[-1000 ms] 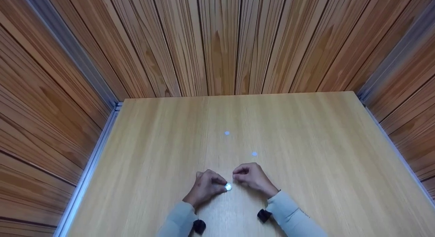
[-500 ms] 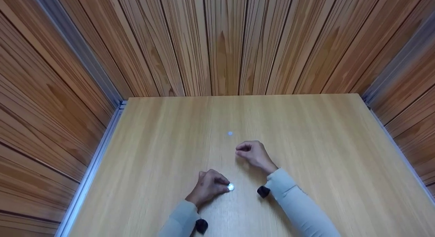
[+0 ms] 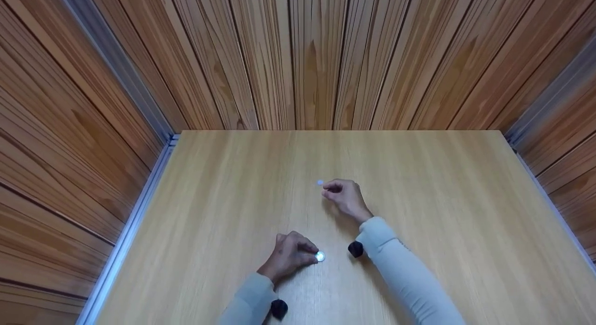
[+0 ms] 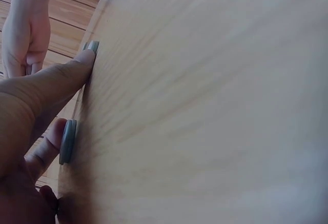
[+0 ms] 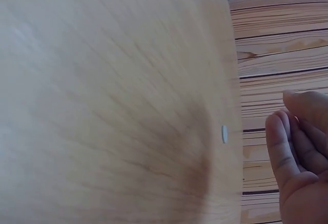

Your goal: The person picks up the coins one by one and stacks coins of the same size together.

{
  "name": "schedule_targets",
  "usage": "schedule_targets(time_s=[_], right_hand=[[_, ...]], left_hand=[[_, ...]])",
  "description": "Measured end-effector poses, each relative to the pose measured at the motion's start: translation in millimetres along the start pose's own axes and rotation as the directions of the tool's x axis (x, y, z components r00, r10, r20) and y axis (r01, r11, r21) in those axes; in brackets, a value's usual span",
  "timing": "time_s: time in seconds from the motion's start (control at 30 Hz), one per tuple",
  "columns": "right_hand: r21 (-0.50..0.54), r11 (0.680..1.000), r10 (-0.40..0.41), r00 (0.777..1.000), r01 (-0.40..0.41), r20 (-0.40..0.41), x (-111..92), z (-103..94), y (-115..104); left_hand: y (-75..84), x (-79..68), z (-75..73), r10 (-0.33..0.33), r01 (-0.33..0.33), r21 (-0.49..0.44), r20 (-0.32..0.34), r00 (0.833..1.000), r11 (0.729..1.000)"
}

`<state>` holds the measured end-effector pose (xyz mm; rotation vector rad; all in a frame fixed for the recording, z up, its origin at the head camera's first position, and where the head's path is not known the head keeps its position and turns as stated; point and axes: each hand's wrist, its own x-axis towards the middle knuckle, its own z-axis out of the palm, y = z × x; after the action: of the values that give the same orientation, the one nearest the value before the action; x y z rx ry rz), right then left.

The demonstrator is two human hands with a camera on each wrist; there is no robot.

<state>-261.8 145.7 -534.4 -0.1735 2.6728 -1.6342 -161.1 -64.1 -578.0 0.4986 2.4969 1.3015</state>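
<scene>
The left hand is pinching the near disc. The right hand, thumb and forefinger parted, is hovering beside the far disc; careless brushing could shift it.

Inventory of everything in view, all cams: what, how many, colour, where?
shiny disc: 1, silvery-white, at the left hand's fingertips
second disc: 1, dull grey, against a lower finger of the left hand, left wrist view
pale disc: 1, bluish white, on the table, near the right hand's fingertips
table: 1, light wood, under the hands
plank walls: 3, brown wood, back and both sides
metal rails: several, grey, wall corners and table sides
wrist devices: 2, black, one per wrist
sleeves: 2, pale grey, on the forearms
hands: 2, left at near centre, right further forward
</scene>
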Motion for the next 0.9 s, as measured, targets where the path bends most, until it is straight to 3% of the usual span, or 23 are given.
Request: schedule_targets(time_s=[0.13, 0.4, 0.67, 0.9], right_hand=[[0.005, 1.0, 0.016, 1.0, -0.016, -0.013, 6.5, 3.8, 2.1], [0.018, 0.994, 0.105, 0.993, -0.104, -0.049, 21.0, 8.6, 6.3], [0.028, 0.988, 0.151, 0.987, -0.15, -0.06, 29.6, 17.3, 11.2], [0.029, 0.984, 0.178, 0.981, -0.176, -0.076, 36.9, 21.0, 14.3]], left_hand=[[2.1, 0.0, 1.0, 0.024, -0.024, 0.033, -0.022, 0.999, 0.999], [3.8, -0.6, 1.2, -0.002, 0.003, 0.039, -0.029, 1.0, 0.999], [2.3, 0.8, -0.7, -0.069, 0.069, -0.015, 0.022, 0.997, 0.997], [1.7, 0.0, -3.0, -0.063, 0.063, -0.021, 0.023, 0.998, 0.998]])
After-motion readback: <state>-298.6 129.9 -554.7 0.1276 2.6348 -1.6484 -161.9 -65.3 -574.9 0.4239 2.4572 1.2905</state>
